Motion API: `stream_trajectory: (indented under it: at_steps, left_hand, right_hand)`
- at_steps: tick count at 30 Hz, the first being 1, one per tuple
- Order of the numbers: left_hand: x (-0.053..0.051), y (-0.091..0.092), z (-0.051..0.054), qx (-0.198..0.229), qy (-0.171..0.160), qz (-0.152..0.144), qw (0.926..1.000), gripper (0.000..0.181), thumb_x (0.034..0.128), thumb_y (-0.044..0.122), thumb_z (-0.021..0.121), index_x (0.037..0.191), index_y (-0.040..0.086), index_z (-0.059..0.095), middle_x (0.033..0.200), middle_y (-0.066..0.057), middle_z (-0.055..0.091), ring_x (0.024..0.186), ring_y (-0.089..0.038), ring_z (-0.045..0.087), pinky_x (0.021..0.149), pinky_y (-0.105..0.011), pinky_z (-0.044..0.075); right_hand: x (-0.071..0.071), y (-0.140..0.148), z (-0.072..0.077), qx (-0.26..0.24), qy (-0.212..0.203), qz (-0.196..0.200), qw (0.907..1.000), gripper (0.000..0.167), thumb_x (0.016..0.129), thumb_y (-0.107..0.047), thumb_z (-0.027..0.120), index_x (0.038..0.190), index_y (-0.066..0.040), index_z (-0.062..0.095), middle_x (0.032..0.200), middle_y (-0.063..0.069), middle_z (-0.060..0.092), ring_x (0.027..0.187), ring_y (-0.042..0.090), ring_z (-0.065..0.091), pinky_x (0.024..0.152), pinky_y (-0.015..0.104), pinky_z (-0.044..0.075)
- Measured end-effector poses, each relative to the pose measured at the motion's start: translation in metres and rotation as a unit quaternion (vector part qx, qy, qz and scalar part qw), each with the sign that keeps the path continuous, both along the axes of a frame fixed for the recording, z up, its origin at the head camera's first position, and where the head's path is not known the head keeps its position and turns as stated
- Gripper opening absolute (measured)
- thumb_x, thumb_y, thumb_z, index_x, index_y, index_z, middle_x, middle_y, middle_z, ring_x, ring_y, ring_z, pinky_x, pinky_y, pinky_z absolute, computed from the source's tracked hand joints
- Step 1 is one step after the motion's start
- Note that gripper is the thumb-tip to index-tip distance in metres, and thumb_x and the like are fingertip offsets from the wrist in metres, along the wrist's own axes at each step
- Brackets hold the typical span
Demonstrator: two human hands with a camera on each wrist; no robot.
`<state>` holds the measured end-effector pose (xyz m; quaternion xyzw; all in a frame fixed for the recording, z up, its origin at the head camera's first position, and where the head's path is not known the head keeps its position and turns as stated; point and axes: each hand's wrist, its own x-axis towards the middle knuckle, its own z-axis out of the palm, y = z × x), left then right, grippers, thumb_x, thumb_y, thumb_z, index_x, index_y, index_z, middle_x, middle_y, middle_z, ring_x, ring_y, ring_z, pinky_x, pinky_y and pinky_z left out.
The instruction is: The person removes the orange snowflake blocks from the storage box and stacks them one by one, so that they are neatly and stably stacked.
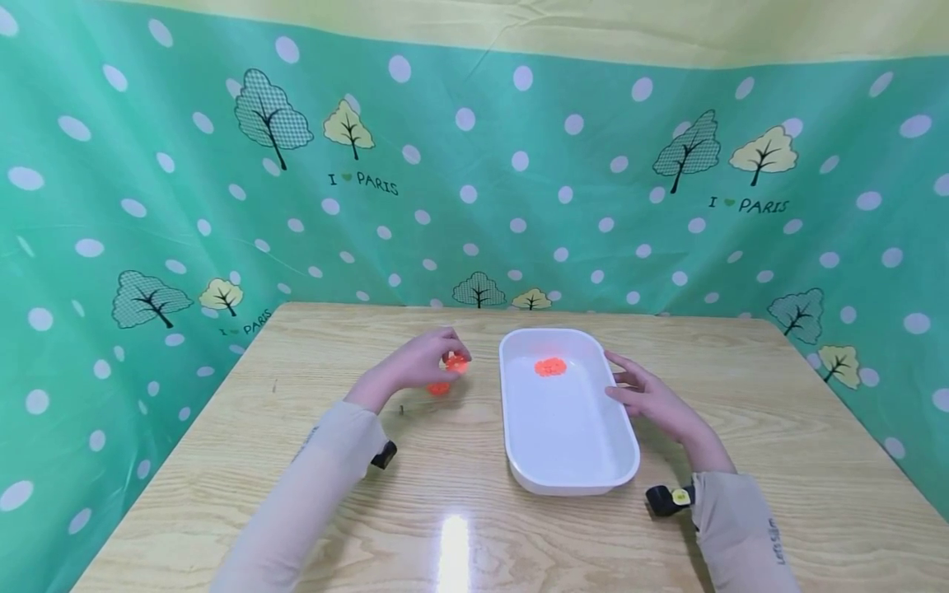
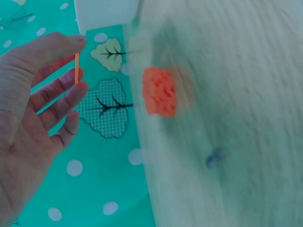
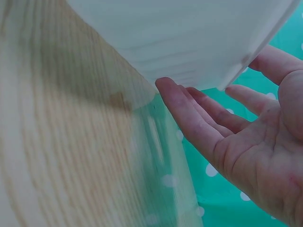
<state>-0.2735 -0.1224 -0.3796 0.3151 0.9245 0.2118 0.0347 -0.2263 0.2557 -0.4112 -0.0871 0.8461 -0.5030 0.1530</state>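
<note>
My left hand (image 1: 423, 360) pinches a thin orange piece (image 1: 457, 364) between thumb and fingertips, above the table. Edge-on, that piece shows as a narrow strip in the left wrist view. Just below the hand, a second flat orange piece (image 2: 160, 92), dotted with small holes or pits, lies on the wood. A white rectangular tub (image 1: 571, 428) stands to the right, with orange material (image 1: 550, 367) near the far end of its floor. At the tub's right side, my right hand (image 1: 656, 403) holds the rim, thumb over the edge and fingers against the outer wall.
The wooden table (image 1: 445, 461) carries a dark mark (image 1: 402, 409) left of the tub. A green dotted cloth (image 1: 474, 165) with printed trees hangs behind the table and along both sides. Dark wrist cameras (image 1: 670, 500) sit at both cuffs.
</note>
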Motion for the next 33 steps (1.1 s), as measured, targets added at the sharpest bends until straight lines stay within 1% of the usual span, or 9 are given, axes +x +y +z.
stream_trajectory:
  at_steps: [5,8,12,15,22,27,33]
  left_hand:
    - [0.001,-0.010,-0.008,0.002,-0.007,0.010,0.9999,0.027,0.0777,0.015,0.066,0.103,0.009,0.067,0.097,0.001,0.055,0.084,-0.018,0.052,0.074,-0.030,0.045]
    - [0.001,-0.015,-0.012,-0.002,-0.011,0.020,0.9997,0.027,0.0776,0.016,0.066,0.104,0.009,0.067,0.097,0.002,0.055,0.083,-0.018,0.051,0.074,-0.030,0.044]
    - [0.001,-0.020,-0.018,-0.020,-0.011,0.037,0.9990,0.027,0.0785,0.020,0.066,0.104,0.012,0.066,0.097,0.003,0.054,0.079,-0.015,0.049,0.071,-0.029,0.043]
    - [0.001,-0.022,-0.022,-0.037,-0.006,0.044,0.9983,0.026,0.0798,0.023,0.065,0.104,0.013,0.066,0.096,0.004,0.053,0.076,-0.014,0.048,0.068,-0.028,0.042]
    - [0.000,-0.022,-0.027,-0.041,-0.003,0.046,0.9981,0.025,0.0799,0.024,0.065,0.103,0.015,0.067,0.093,0.005,0.053,0.072,-0.013,0.047,0.066,-0.028,0.040]
    - [0.001,-0.021,-0.029,-0.045,-0.005,0.043,0.9981,0.024,0.0789,0.023,0.065,0.101,0.016,0.067,0.088,0.004,0.052,0.070,-0.012,0.046,0.063,-0.027,0.039]
    - [0.002,-0.019,-0.030,-0.044,-0.011,0.040,0.9982,0.022,0.0789,0.022,0.065,0.100,0.016,0.067,0.089,0.004,0.052,0.070,-0.012,0.045,0.064,-0.027,0.039]
  right_hand:
    - [0.001,0.000,0.001,-0.004,0.000,0.001,1.0000,0.069,0.089,-0.035,0.055,0.146,-0.022,0.018,0.136,0.025,0.034,0.115,0.036,0.046,0.087,0.042,0.047]
    - [0.002,-0.001,0.003,-0.005,-0.001,0.002,1.0000,0.070,0.088,-0.037,0.055,0.146,-0.023,0.018,0.136,0.025,0.033,0.116,0.037,0.045,0.087,0.042,0.048]
    - [0.003,-0.001,0.004,-0.007,-0.002,0.004,1.0000,0.071,0.088,-0.037,0.056,0.146,-0.023,0.018,0.137,0.025,0.032,0.117,0.037,0.044,0.087,0.042,0.048]
    - [0.003,-0.001,0.004,-0.004,-0.002,0.003,1.0000,0.071,0.088,-0.037,0.056,0.146,-0.023,0.018,0.137,0.024,0.032,0.117,0.038,0.044,0.087,0.042,0.048]
    - [0.003,-0.001,0.005,-0.003,-0.004,0.000,1.0000,0.071,0.088,-0.037,0.055,0.146,-0.024,0.017,0.137,0.024,0.032,0.117,0.037,0.044,0.088,0.043,0.047]
    - [0.002,-0.002,0.003,-0.004,-0.004,0.001,1.0000,0.068,0.089,-0.034,0.054,0.146,-0.024,0.017,0.137,0.024,0.033,0.117,0.037,0.044,0.088,0.043,0.047]
    - [0.002,-0.001,0.002,-0.005,-0.005,0.000,1.0000,0.068,0.090,-0.033,0.054,0.146,-0.025,0.017,0.136,0.023,0.033,0.117,0.036,0.044,0.088,0.043,0.047]
